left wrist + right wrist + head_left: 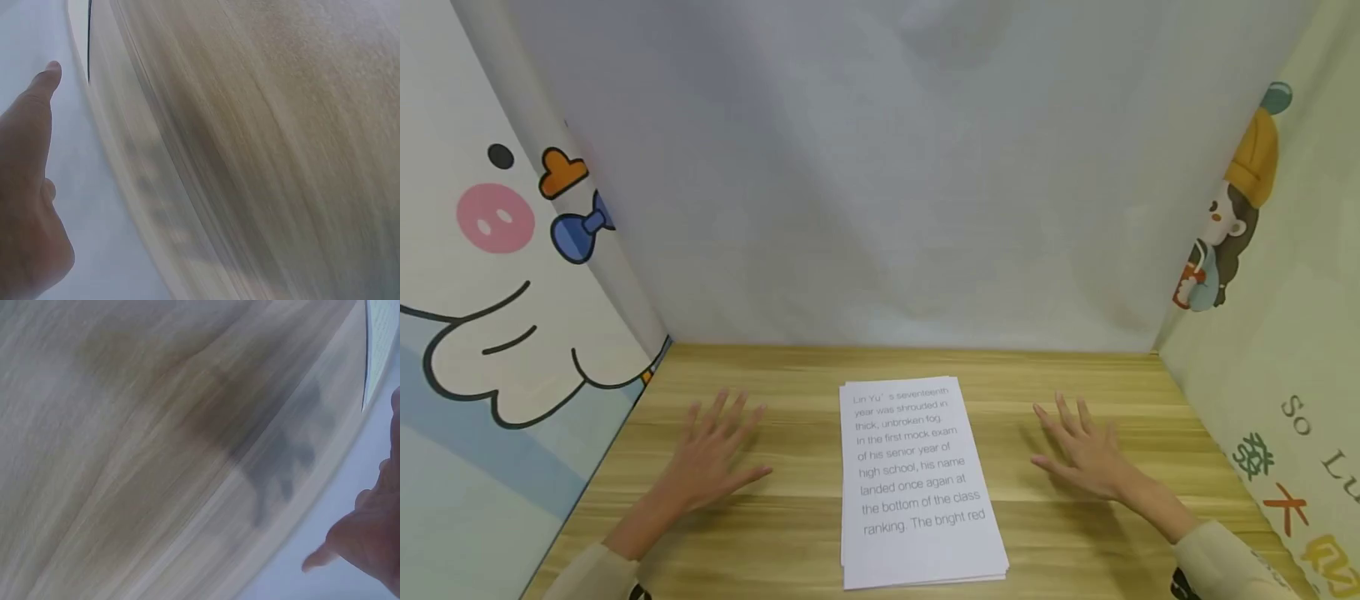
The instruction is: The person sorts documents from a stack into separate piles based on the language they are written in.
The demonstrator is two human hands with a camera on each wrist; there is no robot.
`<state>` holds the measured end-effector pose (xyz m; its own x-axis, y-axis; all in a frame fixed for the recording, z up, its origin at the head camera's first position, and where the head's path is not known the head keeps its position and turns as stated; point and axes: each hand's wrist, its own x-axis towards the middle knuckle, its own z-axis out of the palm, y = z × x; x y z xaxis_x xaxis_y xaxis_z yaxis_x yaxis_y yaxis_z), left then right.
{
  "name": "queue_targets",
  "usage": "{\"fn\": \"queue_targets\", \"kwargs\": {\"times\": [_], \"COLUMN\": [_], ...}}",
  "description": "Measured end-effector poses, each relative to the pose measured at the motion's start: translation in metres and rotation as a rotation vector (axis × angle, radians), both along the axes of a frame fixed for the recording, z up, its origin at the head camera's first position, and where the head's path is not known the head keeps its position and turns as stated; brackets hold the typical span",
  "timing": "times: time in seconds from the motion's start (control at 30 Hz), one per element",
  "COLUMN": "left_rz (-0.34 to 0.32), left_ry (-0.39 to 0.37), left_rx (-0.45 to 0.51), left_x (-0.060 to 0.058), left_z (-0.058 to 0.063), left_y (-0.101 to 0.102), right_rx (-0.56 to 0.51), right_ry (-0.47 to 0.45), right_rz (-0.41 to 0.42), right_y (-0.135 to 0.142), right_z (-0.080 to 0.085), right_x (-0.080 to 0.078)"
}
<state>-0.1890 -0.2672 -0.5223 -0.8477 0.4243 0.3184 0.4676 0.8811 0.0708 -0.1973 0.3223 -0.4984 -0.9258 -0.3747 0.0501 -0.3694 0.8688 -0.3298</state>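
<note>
A stack of white paper sheets (917,483) lies on the wooden table, its top sheet printed with several lines of English text. The edges of lower sheets peek out at its left and bottom. To the left of the stack my left hand (715,458) is held with fingers spread and nothing in it. On the other side, my right hand (1086,458) is likewise spread and holds nothing. Both hands stay apart from the paper. Part of the left hand (31,187) shows in the left wrist view, and part of the right hand (372,531) in the right wrist view.
The wooden table (790,367) meets a pale grey curtain (880,183) at the back. A panel with a cartoon animal (482,275) stands at the left, and one with a cartoon figure and lettering (1285,358) at the right.
</note>
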Motion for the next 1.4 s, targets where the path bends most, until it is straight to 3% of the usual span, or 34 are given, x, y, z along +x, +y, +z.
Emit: {"fn": "queue_targets", "kwargs": {"times": [0.13, 0.4, 0.67, 0.77, 1.03, 1.27, 1.4], "left_rz": [-0.001, -0.029, -0.096, -0.119, -0.157, -0.181, -0.185], "left_ry": [-0.037, -0.027, -0.055, -0.097, -0.308, -0.637, -0.763], "left_rx": [0.022, 0.071, 0.3, 0.363, 0.509, 0.717, 0.774], "left_x": [-0.002, -0.005, -0.013, -0.016, -0.012, 0.003, 0.008], "left_z": [0.002, 0.008, 0.004, 0.004, 0.002, 0.009, 0.012], "left_y": [0.004, 0.015, 0.031, 0.041, 0.065, 0.09, 0.104], "right_rx": [-0.069, -0.247, -0.404, -0.464, -0.608, -0.705, -0.704], "right_ry": [-0.031, -0.05, -0.212, -0.279, -0.452, -0.554, -0.577], "right_rz": [0.019, 0.098, 0.068, 0.032, -0.014, -0.001, -0.029], "right_y": [-0.002, -0.006, -0.012, -0.016, -0.035, -0.056, -0.063], "right_z": [0.0, -0.001, 0.001, 0.003, 0.004, 0.001, -0.004], "right_x": [0.001, 0.0, -0.001, 0.0, 0.003, 0.006, 0.007]}}
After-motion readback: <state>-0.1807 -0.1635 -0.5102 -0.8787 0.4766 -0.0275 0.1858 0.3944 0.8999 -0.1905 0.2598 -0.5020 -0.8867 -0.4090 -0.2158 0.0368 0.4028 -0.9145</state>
